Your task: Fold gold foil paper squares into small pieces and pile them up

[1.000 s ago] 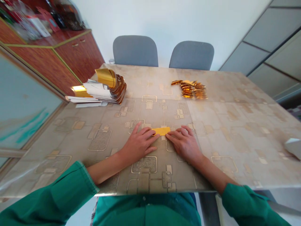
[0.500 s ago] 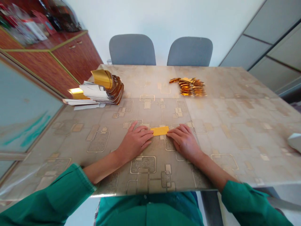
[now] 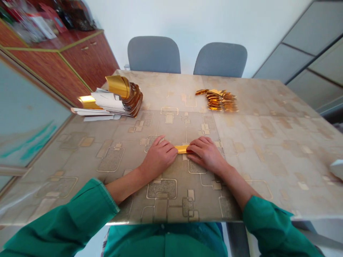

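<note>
A narrow gold paper strip (image 3: 182, 149) lies on the patterned tablecloth (image 3: 160, 210), between my two hands. At its left end, the fingers of my left hand (image 3: 161, 154) are pressed together on the strip, the index finger raised a little. My right hand (image 3: 205, 152) pinches the right end, and its fingers cover that part. Further back on the left is a pile of gold and white paper sheets (image 3: 118, 100), some curled over. Several folded gold pieces (image 3: 218, 100) sit in rows at the back, right of centre.
Two grey chairs (image 3: 154, 54) stand behind the table's far edge. A reddish wooden cabinet (image 3: 88, 60) with bags and packages on top is at the back left. A white object (image 3: 337, 167) rests at the right edge of view.
My hands have come closer together along the strip. It now looks narrower and shinier, and my right fingers cover more of its right end. The view has shifted slightly.
</note>
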{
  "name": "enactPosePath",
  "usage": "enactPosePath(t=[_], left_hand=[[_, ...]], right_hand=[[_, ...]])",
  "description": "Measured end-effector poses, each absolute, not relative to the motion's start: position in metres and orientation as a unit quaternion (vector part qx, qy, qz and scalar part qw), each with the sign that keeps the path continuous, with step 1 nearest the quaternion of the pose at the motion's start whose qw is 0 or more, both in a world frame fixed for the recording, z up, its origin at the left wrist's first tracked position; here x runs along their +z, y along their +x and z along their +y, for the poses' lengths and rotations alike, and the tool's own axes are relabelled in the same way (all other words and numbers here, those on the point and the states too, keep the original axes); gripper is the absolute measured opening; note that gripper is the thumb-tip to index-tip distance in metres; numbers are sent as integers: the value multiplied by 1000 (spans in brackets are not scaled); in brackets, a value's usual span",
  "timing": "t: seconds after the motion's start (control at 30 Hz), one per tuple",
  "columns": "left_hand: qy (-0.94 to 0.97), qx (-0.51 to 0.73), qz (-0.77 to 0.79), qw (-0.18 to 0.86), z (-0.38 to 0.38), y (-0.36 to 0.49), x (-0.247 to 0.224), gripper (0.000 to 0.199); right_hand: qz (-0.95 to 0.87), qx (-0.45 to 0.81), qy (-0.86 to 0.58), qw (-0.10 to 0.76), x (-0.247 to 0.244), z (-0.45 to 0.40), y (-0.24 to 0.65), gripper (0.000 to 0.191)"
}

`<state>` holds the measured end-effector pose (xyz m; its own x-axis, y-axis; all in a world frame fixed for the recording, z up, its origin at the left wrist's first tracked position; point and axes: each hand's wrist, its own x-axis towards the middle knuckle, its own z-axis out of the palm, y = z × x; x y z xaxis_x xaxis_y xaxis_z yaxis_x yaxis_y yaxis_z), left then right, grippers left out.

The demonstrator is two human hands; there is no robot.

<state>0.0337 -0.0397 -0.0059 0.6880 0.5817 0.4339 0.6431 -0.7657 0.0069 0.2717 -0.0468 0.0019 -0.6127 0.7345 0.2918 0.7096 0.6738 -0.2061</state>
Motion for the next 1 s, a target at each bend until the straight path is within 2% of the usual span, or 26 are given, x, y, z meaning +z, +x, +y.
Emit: enactPosePath(t=[0.17,0.47,0.7,1.0], left_hand=[[-907,-216,-358,38,-40,35,-7,18],[-910,-204,-362,9,-41,32,-6,11],[-911,-207,-357,16,-41,32,-6,12],[-910,-209,-358,4,-41,32,-5,14]], right_hand=[[-879,80,-423,207,0,-45,272,11],[-876,123,-404,233,-2,-44,278,14],[-872,126,-419,220,-2,-46,278,16],[-854,94,-446,250,-9,-46,270,14]])
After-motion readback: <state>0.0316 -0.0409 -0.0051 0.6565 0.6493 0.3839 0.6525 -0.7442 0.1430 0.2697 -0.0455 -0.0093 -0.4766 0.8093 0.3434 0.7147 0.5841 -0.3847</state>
